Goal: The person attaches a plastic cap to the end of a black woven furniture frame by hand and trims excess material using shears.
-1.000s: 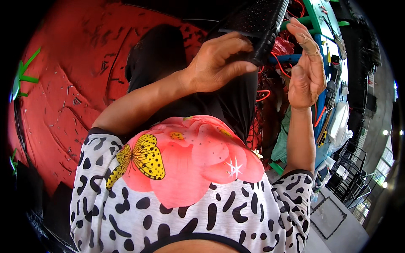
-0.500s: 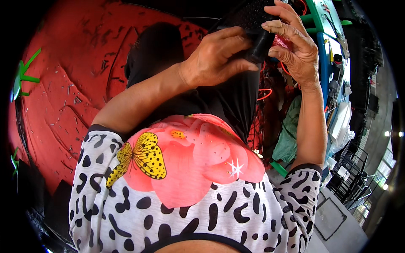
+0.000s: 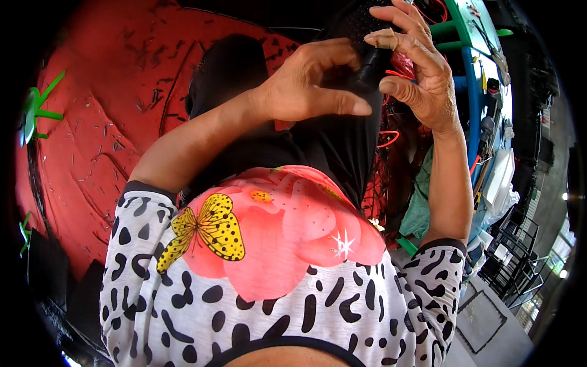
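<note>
A dark, dotted piece (image 3: 356, 23) with a smooth, rounded black bar (image 3: 371, 67) along its near edge is held up over my lap, at the top of the head view. My left hand (image 3: 306, 82) has its fingers bent against the bar, their tips partly hidden. Its thumb points right, off the bar. My right hand (image 3: 419, 70) reaches to the bar's right side with fingers spread and thumb apart. A tan wrapping circles one of its fingers, whose tip overlaps the bar. I cannot tell what kind of thing the black piece is.
Red sheeting (image 3: 104, 177) covers the floor at left, strewn with small dark scraps. A green-legged stool (image 3: 38, 115) stands at the far left. On the right are a blue-edged table (image 3: 474, 104) with tools, a green cloth (image 3: 418, 205) and a looping red cord (image 3: 389, 139).
My left thumb has come away from the black bar. My right hand has shifted slightly left, its thumb lower and farther from the bar.
</note>
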Demonstrator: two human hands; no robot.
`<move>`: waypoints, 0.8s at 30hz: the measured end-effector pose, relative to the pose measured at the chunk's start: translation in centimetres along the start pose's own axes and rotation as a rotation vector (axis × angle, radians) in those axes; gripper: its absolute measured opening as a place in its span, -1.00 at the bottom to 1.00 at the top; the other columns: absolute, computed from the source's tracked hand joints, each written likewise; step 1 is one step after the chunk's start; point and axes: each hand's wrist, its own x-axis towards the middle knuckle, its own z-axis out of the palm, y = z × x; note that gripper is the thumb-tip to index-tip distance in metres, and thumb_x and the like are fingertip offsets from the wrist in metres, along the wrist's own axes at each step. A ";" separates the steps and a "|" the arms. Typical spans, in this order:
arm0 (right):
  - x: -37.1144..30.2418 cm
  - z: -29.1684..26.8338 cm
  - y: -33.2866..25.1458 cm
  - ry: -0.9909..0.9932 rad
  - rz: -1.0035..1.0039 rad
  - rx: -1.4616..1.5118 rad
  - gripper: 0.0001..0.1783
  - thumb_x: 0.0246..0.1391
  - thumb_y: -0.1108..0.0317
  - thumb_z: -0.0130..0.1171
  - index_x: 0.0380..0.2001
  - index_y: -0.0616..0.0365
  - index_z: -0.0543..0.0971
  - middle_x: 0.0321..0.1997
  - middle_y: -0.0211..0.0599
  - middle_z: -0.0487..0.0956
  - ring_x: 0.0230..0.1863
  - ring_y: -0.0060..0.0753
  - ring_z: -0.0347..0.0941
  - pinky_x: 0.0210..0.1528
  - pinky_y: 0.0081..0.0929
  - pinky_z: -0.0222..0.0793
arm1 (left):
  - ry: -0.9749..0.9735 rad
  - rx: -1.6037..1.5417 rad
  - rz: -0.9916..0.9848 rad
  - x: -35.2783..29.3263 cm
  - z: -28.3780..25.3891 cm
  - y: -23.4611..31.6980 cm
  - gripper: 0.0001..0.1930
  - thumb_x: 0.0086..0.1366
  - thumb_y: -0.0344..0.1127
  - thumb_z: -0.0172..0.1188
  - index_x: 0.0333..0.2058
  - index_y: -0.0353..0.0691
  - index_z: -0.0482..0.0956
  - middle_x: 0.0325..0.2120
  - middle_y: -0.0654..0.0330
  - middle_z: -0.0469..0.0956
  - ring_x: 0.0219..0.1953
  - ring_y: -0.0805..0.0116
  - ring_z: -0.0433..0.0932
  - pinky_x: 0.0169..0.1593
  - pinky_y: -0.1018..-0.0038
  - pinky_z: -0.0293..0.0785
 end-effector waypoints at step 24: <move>0.5 2.9 -1.2 0.240 0.023 0.116 -0.81 -0.15 0.28 0.27 -0.54 0.18 0.56 -0.35 -0.31 0.52 -0.09 -0.39 0.39 0.25 -0.17 -0.15 | 0.072 0.213 0.127 -0.7 0.0 0.4 -0.65 -0.06 -0.23 0.35 -0.52 -0.34 0.36 -0.63 0.14 0.21 -0.57 0.25 0.21 -0.50 0.41 0.17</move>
